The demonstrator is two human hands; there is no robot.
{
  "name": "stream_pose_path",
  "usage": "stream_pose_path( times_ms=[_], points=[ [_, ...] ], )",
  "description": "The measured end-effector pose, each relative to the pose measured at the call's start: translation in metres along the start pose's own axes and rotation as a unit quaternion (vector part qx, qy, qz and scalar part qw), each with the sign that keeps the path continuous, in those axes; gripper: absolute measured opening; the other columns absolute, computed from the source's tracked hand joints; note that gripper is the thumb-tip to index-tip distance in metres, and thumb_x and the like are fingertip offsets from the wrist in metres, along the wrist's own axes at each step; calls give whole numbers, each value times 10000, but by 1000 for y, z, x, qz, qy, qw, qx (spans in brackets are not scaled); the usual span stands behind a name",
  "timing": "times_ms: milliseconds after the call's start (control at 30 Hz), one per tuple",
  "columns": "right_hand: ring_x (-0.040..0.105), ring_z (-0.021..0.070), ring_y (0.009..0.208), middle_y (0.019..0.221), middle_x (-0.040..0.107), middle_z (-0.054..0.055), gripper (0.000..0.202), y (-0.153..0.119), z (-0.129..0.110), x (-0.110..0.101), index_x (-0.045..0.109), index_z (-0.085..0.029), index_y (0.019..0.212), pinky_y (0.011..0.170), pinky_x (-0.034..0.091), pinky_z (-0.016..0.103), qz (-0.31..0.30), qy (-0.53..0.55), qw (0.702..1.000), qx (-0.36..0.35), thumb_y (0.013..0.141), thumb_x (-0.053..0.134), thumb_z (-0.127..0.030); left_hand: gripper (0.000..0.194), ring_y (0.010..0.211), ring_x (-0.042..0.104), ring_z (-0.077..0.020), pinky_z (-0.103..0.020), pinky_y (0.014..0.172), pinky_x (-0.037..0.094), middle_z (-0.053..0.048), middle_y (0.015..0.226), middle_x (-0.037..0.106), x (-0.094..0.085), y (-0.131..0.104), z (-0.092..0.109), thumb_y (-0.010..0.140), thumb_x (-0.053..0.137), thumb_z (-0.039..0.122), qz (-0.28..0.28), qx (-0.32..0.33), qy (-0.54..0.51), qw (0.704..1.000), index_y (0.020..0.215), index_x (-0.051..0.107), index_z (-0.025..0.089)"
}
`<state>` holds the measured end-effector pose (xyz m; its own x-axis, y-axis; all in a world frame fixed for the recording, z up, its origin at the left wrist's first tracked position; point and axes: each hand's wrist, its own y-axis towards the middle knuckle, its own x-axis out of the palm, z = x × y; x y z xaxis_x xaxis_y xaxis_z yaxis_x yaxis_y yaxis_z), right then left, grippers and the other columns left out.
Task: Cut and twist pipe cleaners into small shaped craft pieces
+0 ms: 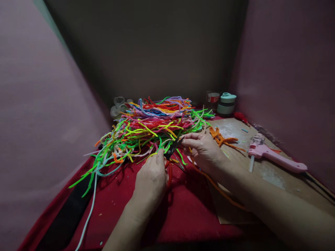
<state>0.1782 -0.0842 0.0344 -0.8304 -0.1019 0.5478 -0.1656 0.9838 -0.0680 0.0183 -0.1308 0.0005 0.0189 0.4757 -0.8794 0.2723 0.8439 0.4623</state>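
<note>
My left hand [151,174] is closed round the red handles of a pair of scissors [173,148], whose dark blades point up and to the right. Close to the blade tips, my right hand [197,144] pinches an orange pipe cleaner [209,178]. This strand hangs from the fingers and trails down under my right forearm. Just beyond both hands lies a big heap of pipe cleaners [157,120] in many colours. To the right of my right hand, a bent orange pipe-cleaner shape [222,137] rests on a cardboard sheet.
A pink glue gun [274,155] with a glue stick in it lies on the cardboard [272,205], its cord running right. At the back stand a mint-green lidded container [226,104] and a jar [213,97]. Red cloth [115,212] covers the table; a black strip [68,212] lies left.
</note>
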Motion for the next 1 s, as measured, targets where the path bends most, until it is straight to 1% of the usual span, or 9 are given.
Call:
stream_pose_path(
  times_ms=[100, 200, 367, 500, 667, 767, 900, 1000],
  points=[
    [435, 57, 475, 539, 549, -17, 118, 1, 0, -1, 604, -112, 582, 496, 305, 223, -25, 23, 999, 0, 493, 680, -100, 382, 910, 602, -220, -317, 729, 510, -129, 990, 623, 1, -1, 1, 835, 431, 183, -20, -15, 3, 1000, 1206, 423, 91],
    [452, 62, 488, 555, 558, -12, 112, 3, 2, -3, 609, -110, 586, 511, 314, 226, -38, 45, 998, 2, 493, 657, -69, 387, 919, 597, -220, -312, 733, 504, -129, 947, 622, -1, 0, 3, 832, 434, 174, -21, -21, 24, 999, 1208, 425, 82],
    [468, 70, 494, 562, 564, -5, 111, 5, 6, -5, 613, -108, 602, 527, 331, 235, -50, 40, 998, -2, 511, 657, -65, 353, 876, 603, -208, -286, 700, 497, -118, 895, 619, -7, 1, 5, 828, 433, 145, -15, -17, 55, 998, 1175, 460, 83],
    [473, 74, 498, 561, 566, -6, 127, 5, 6, -6, 610, -114, 599, 527, 342, 236, -46, 39, 998, 8, 503, 680, -72, 351, 863, 606, -213, -279, 668, 497, -125, 875, 621, -8, -1, 6, 839, 419, 147, -13, -20, 85, 996, 1177, 465, 64],
    [483, 79, 502, 557, 564, -7, 144, 5, 6, -6, 607, -124, 594, 537, 358, 248, -39, 32, 999, 9, 495, 700, -75, 367, 820, 610, -204, -260, 604, 491, -126, 867, 618, -6, -3, 8, 861, 388, 172, -32, -24, 107, 993, 1209, 447, 71],
    [488, 82, 503, 556, 564, -6, 145, 5, 7, -7, 609, -124, 599, 546, 366, 257, -39, 34, 999, 13, 498, 704, -82, 397, 827, 607, -211, -259, 582, 489, -140, 897, 617, -4, -3, 8, 864, 392, 191, -21, -24, 124, 992, 1239, 415, 62],
    [496, 82, 519, 575, 573, -2, 119, 6, 7, -8, 620, -125, 604, 559, 376, 253, -56, 38, 998, 16, 515, 681, -75, 417, 869, 594, -230, -290, 653, 501, -157, 901, 611, -3, -3, 6, 858, 417, 189, -24, -14, 119, 993, 1243, 405, 31],
    [500, 82, 537, 579, 573, -4, 110, 6, 6, -8, 628, -124, 586, 562, 382, 244, -57, 42, 997, 17, 508, 660, -55, 404, 887, 586, -239, -315, 696, 500, -160, 897, 607, -5, -3, 6, 860, 416, 184, -27, -9, 111, 993, 1230, 421, 22]
  ],
)
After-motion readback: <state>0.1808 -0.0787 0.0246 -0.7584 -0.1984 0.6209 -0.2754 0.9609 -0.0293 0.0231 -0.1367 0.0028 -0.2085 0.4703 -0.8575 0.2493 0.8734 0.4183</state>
